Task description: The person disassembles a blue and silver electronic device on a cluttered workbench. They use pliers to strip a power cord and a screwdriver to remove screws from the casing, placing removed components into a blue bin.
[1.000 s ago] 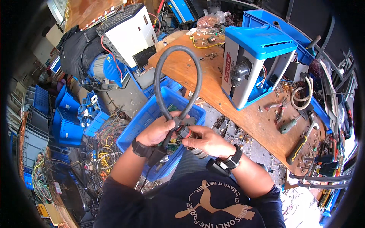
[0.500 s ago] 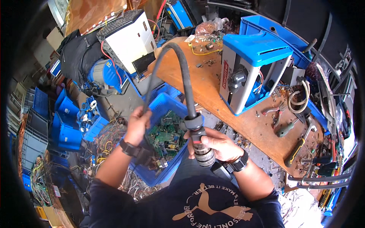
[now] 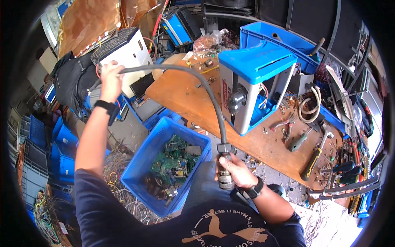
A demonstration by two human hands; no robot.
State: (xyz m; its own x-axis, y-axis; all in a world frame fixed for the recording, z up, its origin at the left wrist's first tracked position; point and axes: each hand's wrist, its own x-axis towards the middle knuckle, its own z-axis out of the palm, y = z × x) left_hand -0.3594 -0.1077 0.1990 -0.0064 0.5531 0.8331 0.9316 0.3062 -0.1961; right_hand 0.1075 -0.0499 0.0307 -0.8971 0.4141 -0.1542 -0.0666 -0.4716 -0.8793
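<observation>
We had the thick cable [image 3: 205, 85] arched near the bench [image 3: 173, 94], left hand [image 3: 111, 81] clasping its far stretch, right hand [image 3: 238, 171] wrapped round its plug [image 3: 225, 180], likely heavy and our surest grip on something so springy.

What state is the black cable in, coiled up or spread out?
Spread out: the black cable makes one open arc between the left hand's grip and the cylindrical connector in the right hand's grip.

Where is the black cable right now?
In the head view, the cable arcs across the upper middle from your left hand to your right hand, with the table behind it.
</observation>
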